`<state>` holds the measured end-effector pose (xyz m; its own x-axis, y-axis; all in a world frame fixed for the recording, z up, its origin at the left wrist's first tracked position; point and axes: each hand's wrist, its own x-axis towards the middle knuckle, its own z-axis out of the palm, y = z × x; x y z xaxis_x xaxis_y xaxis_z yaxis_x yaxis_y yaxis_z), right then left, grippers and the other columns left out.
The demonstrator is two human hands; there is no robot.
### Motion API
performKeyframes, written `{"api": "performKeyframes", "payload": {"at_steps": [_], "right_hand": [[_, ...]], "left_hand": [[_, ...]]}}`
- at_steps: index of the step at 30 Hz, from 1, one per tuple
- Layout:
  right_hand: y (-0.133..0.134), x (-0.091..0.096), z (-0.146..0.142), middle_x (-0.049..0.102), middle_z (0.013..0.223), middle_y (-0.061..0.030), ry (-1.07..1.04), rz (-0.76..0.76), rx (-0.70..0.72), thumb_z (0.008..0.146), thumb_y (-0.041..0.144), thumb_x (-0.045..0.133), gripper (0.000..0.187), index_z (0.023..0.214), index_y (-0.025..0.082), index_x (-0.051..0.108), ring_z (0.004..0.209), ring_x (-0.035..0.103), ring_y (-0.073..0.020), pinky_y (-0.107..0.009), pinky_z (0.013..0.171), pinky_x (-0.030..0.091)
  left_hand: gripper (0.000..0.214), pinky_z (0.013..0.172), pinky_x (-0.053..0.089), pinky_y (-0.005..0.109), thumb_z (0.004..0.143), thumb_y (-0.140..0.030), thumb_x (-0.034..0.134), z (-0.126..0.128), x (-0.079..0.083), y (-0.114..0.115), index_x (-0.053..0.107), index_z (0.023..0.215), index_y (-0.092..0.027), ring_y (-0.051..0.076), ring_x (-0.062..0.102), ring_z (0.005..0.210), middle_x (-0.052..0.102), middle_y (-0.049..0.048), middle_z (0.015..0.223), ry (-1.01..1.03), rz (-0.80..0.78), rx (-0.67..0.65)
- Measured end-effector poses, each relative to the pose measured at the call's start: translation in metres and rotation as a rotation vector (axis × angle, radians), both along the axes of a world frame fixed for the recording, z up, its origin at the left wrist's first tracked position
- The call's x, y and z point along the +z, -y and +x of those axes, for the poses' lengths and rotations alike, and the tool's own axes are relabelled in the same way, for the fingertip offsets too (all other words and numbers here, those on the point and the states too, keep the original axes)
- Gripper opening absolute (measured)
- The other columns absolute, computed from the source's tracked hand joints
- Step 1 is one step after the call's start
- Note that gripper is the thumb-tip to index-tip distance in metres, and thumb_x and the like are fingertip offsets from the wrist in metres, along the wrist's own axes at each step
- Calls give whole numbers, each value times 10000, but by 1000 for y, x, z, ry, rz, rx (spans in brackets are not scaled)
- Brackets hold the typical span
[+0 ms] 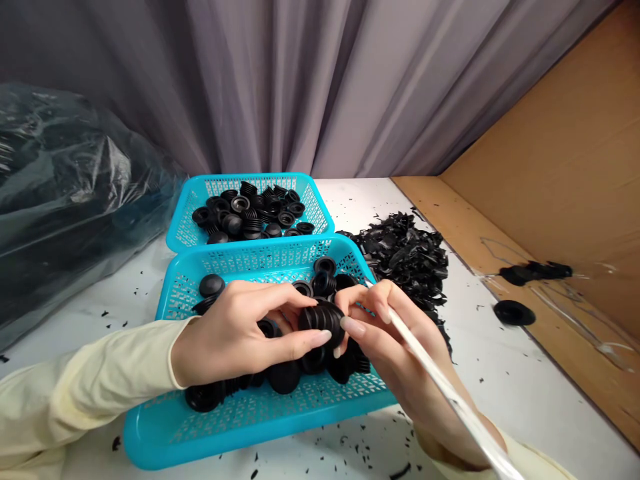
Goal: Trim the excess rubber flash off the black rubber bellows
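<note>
My left hand [250, 330] pinches a black ribbed rubber bellows [320, 325] between thumb and fingers, over the front blue basket [240, 443]. From the other side, the thumb and fingertips of my right hand [395, 340] touch the rim of the same piece. A long, slim, whitish tool [450, 393] lies across my right hand, held in the crook of its fingers with the tip pointing up and away; its exact kind is unclear. More black rubber bellows [285, 379] lie loose in the basket under both hands, partly hidden by them.
Behind stands a second blue basket [175, 223] of black bellows. Black rubber scraps [410, 257] are heaped to the right, and crumbs dot the white table. A clear plastic bag [85, 193] of dark contents sits left. A black ring [514, 313] lies near the cardboard [550, 167].
</note>
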<state>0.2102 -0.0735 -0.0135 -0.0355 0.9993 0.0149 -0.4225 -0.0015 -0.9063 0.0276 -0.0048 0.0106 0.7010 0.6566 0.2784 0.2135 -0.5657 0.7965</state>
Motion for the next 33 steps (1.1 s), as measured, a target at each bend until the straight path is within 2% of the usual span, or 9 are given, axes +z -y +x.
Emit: {"api": "performKeyframes", "payload": {"at_steps": [8,12,19,21,23,25,27,29,33], "right_hand": [[0,4,-2,601,794,59,-28,-88,-21,809,194,690,315,725,227,388,612,607,-89,-219,595,474],[0,2,-5,603,821,64,-24,-75,-24,824,201,679,314,724,228,383,638,610,-83,-216,625,485],[2,-2,-5,580,847,61,21,-11,25,873,174,628,286,752,232,375,696,612,-75,-221,680,516],[1,-3,-3,584,861,54,76,49,3,872,154,624,277,764,234,381,700,615,-76,-224,672,531],[-1,-4,-1,598,890,37,185,171,-89,852,112,628,282,773,238,388,766,632,-95,-237,687,545],[-2,-3,1,611,961,10,352,357,-251,822,40,620,304,797,245,397,910,640,-136,-280,761,549],[0,-2,1,601,1053,-14,497,535,-346,796,-40,586,346,840,248,398,1019,631,-170,-327,832,542],[3,-2,-1,563,1144,-30,569,643,-315,779,-103,536,392,886,245,392,1034,649,-181,-349,857,551],[9,-5,-3,518,1249,-59,669,745,-170,755,-133,514,404,863,232,378,1117,629,-229,-371,866,579]], "left_hand": [[122,617,528,86,778,-122,704,2,4,-2,671,894,-145,54,662,662,733,-33,799,70,-182,8],[88,623,526,122,794,-110,679,3,6,-2,672,876,-140,61,644,650,704,-30,785,83,-270,-5],[60,590,496,229,818,-123,651,1,7,-4,705,820,-96,131,613,644,644,25,697,61,-91,6],[69,577,483,234,821,-112,644,1,6,-4,707,824,-84,130,599,625,635,31,685,75,-53,0],[69,562,469,232,815,-98,646,1,6,-3,708,828,-70,124,583,608,627,35,686,81,-33,-3],[71,543,451,225,806,-82,648,1,5,-3,711,827,-58,112,554,579,615,33,673,77,-20,-9],[69,522,431,218,797,-73,648,1,5,-3,710,819,-49,99,519,549,605,29,658,74,-13,-15],[63,507,419,216,794,-68,639,1,6,-3,700,795,-54,96,508,539,603,28,657,69,-28,-19],[73,494,414,217,784,-69,621,2,7,-3,669,733,-88,106,532,555,600,17,665,47,-79,-10]]}}
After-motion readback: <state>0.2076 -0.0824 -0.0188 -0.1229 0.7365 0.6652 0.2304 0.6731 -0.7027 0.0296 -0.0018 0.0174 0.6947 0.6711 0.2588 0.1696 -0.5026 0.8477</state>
